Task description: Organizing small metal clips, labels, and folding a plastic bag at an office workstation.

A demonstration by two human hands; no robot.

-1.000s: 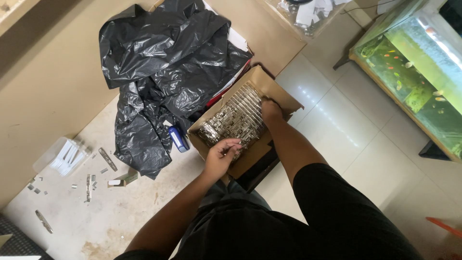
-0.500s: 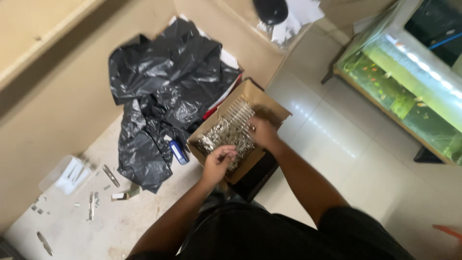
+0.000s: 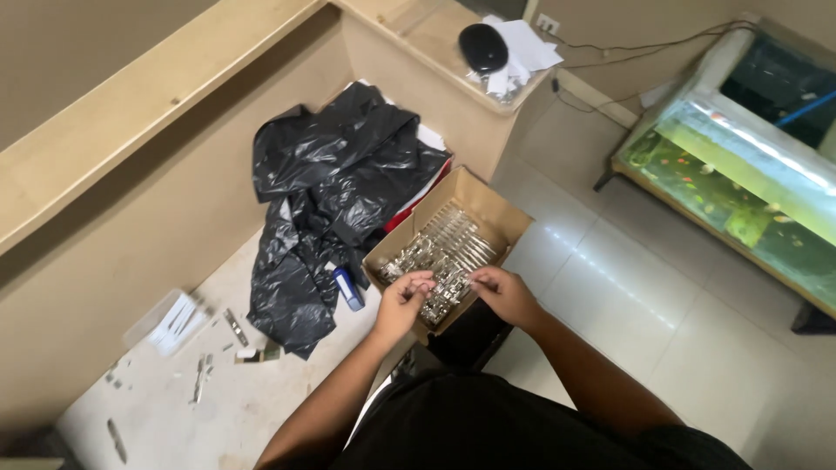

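An open cardboard box (image 3: 496, 213) holding several shiny metal parts (image 3: 444, 248) sits at the desk's edge. My left hand (image 3: 402, 305) hovers over the box's near end, its fingers pinched on a small metal part. Just to the right, my right hand (image 3: 503, 294) is at the near corner of the box, fingers also closed on a metal part. The two hands almost meet over the box.
A crumpled black plastic bag (image 3: 340, 191) lies left of the box, with a blue tube (image 3: 349, 289) beside it. Loose metal pieces (image 3: 235, 329) and a clear plastic container (image 3: 167, 320) lie on the desk. A fish tank (image 3: 740, 174) stands at the right, a black mouse (image 3: 483, 46) on the ledge.
My right hand has drawn back from the box's far side to its near corner, close to my left hand. The camera view has shifted, showing more of the ledge.
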